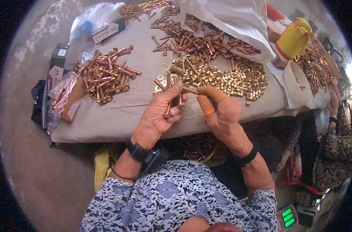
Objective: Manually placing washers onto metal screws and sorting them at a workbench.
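Over the front part of the covered table, my left hand (159, 112) is closed around several long brass-coloured bolts (168, 106), which point different ways between thumb and fingers. One bolt (190, 90) lies crosswise from the left thumb to my right hand (224, 114). The right fingertips pinch its far end; orange covers wrap some of those fingers. Just beyond both hands are flat washers (161, 77) and a spread of short, hollow brass-coloured pieces (222, 79). Whether the held bolt carries a small part at its end is hidden by the fingers.
A heap of finished-looking bolts (106, 73) lies left, beside an open carton (73, 98). Farther back, loose bolts (207, 40) spill from a white sack (237, 23). A yellow container (294, 38) and a white tub (297, 83) stand right. Another person's arm (333, 102) is at the far right.
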A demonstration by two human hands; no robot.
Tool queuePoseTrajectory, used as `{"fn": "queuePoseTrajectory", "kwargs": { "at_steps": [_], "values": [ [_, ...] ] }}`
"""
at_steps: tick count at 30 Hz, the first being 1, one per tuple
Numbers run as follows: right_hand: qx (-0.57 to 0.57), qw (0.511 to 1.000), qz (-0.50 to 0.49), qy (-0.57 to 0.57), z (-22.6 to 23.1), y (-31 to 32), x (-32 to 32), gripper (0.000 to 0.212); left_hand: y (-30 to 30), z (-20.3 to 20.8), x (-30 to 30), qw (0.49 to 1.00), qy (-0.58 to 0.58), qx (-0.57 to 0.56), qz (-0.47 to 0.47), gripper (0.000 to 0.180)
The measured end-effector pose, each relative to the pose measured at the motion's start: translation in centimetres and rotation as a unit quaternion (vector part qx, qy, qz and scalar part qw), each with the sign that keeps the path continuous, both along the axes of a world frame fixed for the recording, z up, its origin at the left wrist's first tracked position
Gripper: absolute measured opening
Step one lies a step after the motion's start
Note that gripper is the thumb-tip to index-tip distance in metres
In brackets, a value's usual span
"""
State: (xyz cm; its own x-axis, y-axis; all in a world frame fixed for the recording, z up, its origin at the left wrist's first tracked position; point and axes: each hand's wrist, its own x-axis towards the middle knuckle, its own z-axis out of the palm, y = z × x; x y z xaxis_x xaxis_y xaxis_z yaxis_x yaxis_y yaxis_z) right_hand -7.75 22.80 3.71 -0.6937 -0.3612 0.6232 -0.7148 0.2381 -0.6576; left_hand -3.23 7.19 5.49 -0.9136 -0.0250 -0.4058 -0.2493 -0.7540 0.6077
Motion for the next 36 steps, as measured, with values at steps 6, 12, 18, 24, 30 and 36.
{"fn": "queuePoseTrajectory", "kwargs": {
  "at_steps": [6, 12, 18, 24, 30, 36],
  "values": [
    [0.078, 0.988, 0.111, 0.067, -0.5, -1.5, 1.0, 0.018, 0.9, -0.5, 0.4, 0.998, 0.029, -0.042, 0.043, 0.009],
    [0.055, 0.982, 0.170, 0.058, -0.9, -2.1, 1.0, 0.027, -0.2, -1.5, 0.3, 0.999, 0.017, -0.033, 0.014, 0.012],
    [0.048, 0.984, 0.164, 0.043, -0.6, -2.0, 1.5, 0.031, -0.7, -2.4, 0.7, 0.999, 0.043, -0.017, -0.004, 0.018],
    [0.048, 0.975, 0.063, 0.207, 0.6, -1.8, 2.5, 0.038, -1.2, -2.3, 2.2, 0.959, 0.168, -0.228, -0.011, 0.052],
    [0.087, 0.962, 0.066, 0.249, 0.0, -3.4, 1.8, 0.045, 0.7, -2.5, 2.3, 0.932, 0.314, -0.172, 0.065, 0.052],
    [0.089, 0.951, 0.149, 0.255, -0.4, -3.1, -0.3, 0.045, -0.8, -2.7, 0.2, 0.981, 0.151, 0.116, 0.030, 0.016]
  ]
}}
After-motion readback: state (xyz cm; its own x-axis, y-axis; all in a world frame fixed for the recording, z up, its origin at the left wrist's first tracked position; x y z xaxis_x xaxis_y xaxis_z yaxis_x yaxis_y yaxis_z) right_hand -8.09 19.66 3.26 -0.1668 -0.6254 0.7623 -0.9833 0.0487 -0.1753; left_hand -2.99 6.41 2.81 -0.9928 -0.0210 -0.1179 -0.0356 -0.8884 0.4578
